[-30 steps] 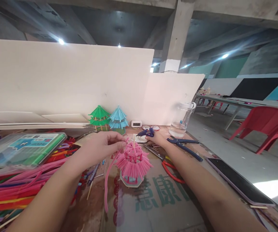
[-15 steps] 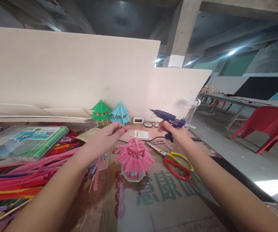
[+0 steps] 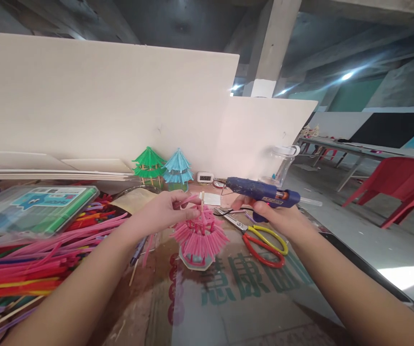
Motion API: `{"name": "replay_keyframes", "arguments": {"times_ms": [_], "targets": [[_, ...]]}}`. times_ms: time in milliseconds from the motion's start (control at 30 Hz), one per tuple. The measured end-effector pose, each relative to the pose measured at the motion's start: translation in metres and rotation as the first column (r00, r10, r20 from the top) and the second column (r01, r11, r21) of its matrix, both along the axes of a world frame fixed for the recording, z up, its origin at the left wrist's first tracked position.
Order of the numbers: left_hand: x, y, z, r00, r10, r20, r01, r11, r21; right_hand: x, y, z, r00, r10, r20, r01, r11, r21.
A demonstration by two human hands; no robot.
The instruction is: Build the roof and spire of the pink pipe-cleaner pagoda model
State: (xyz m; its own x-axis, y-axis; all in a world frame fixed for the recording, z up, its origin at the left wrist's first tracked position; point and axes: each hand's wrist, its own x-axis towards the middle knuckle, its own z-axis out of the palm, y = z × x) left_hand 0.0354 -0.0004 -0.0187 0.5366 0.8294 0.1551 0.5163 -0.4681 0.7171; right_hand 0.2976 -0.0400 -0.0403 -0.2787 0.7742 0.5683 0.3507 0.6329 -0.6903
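Note:
My right hand (image 3: 264,210) is wrapped round the handle of a blue glue gun (image 3: 257,189), whose nozzle points left above the table. My left hand (image 3: 176,209) pinches a short pink pipe cleaner piece (image 3: 193,197) beside the wooden stick (image 3: 202,199) at the top of a pink pipe cleaner pavilion (image 3: 200,240). The pavilion stands upright on a pale many-sided base, and my left fingers cover part of its upper roof. Scissors (image 3: 264,246) with one red and one yellow handle lie open to its right, below my right hand.
Behind stand a green pavilion (image 3: 148,163) and a light blue one (image 3: 178,166), a small clock (image 3: 204,177) and a clear jug (image 3: 282,166). Pink, red and yellow pipe cleaners (image 3: 30,264) lie at left near a plastic case (image 3: 34,211). White boards (image 3: 120,105) rise behind.
My left hand has moved right and down with the pink piece to the pavilion's top. The glue gun in my right hand has come lower and nearer, with its nozzle less raised.

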Motion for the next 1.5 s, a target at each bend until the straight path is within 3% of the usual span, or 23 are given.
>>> {"name": "replay_keyframes", "arguments": {"times_ms": [200, 467, 633, 900, 1133, 1333, 1500], "targets": [[0.007, 0.000, -0.007, 0.993, 0.004, 0.122, -0.001, 1.000, -0.029, -0.006, -0.008, 0.004, 0.997, 0.053, 0.057, -0.053, 0.999, -0.008], [0.002, -0.002, -0.003, 0.998, 0.025, 0.063, -0.029, 0.998, 0.060, -0.008, -0.010, 0.003, 0.994, 0.094, 0.055, -0.093, 0.996, -0.010], [-0.005, 0.003, -0.003, 0.999, 0.030, -0.009, -0.030, 1.000, -0.001, -0.005, -0.006, 0.000, 0.996, 0.058, 0.070, -0.057, 0.998, -0.009], [-0.003, 0.005, -0.006, 0.999, -0.022, 0.041, 0.022, 1.000, -0.020, -0.011, -0.004, -0.003, 0.993, 0.094, 0.072, -0.088, 0.993, -0.075], [0.000, 0.003, -0.006, 0.998, -0.005, 0.067, 0.009, 0.998, -0.056, -0.014, -0.005, -0.004, 0.993, -0.073, 0.092, 0.063, 0.992, 0.109], [0.000, 0.004, -0.006, 0.997, -0.005, 0.081, 0.009, 0.999, -0.044, -0.018, -0.006, -0.008, 0.992, -0.048, 0.116, 0.050, 0.999, -0.013], [0.000, 0.004, -0.006, 0.998, 0.000, 0.064, 0.000, 1.000, -0.011, -0.021, -0.007, -0.007, 0.992, -0.066, 0.110, 0.068, 0.998, -0.015]]}}
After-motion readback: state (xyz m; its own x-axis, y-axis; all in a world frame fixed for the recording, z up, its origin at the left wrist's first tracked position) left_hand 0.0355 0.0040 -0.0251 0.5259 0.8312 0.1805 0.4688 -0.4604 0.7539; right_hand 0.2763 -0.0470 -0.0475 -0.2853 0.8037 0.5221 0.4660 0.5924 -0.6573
